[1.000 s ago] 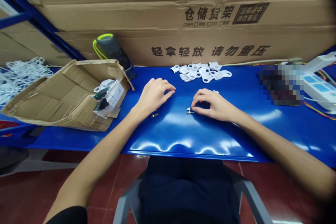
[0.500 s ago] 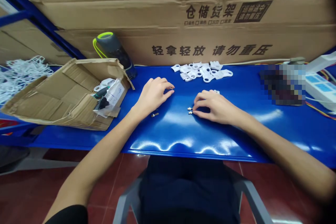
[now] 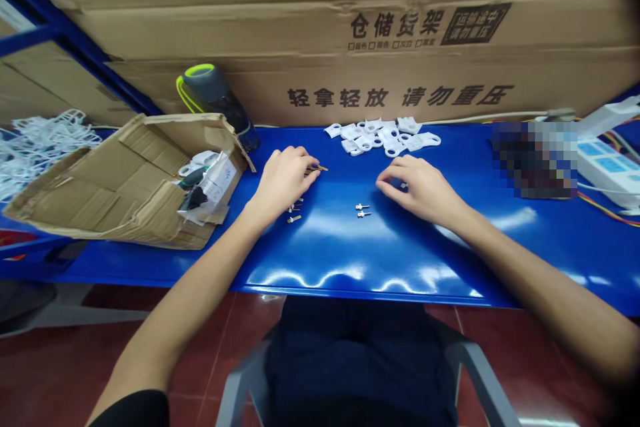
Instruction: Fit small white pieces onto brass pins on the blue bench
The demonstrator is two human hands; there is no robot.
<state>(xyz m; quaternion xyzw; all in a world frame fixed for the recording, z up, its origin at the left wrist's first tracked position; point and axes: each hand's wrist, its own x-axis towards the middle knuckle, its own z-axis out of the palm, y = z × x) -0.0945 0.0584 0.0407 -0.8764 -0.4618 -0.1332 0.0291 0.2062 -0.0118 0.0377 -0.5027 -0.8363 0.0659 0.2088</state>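
Note:
My left hand is at the left-centre of the blue table, its thumb and forefinger pinched around a thin brass-coloured metal strip. Several similar small metal pieces lie by its wrist side, partly covered by the hand. My right hand is over the table to the right, fingers curled and thumb against forefinger; whatever they may hold is hidden. A small silvery part shows between its fingers, mostly covered. Between the hands, two small metal terminals lie apart from both, one in front of the other.
White plastic pieces with holes are heaped at the back. An open cardboard box with tools and a bag stands left, before a dark bottle-shaped object. White looped pieces lie far left, a power strip and wires at right.
My right hand has moved back and slightly right, away from the two terminals, which now lie uncovered. My left hand shifted slightly left, and the brass strip at its fingertips shows more.

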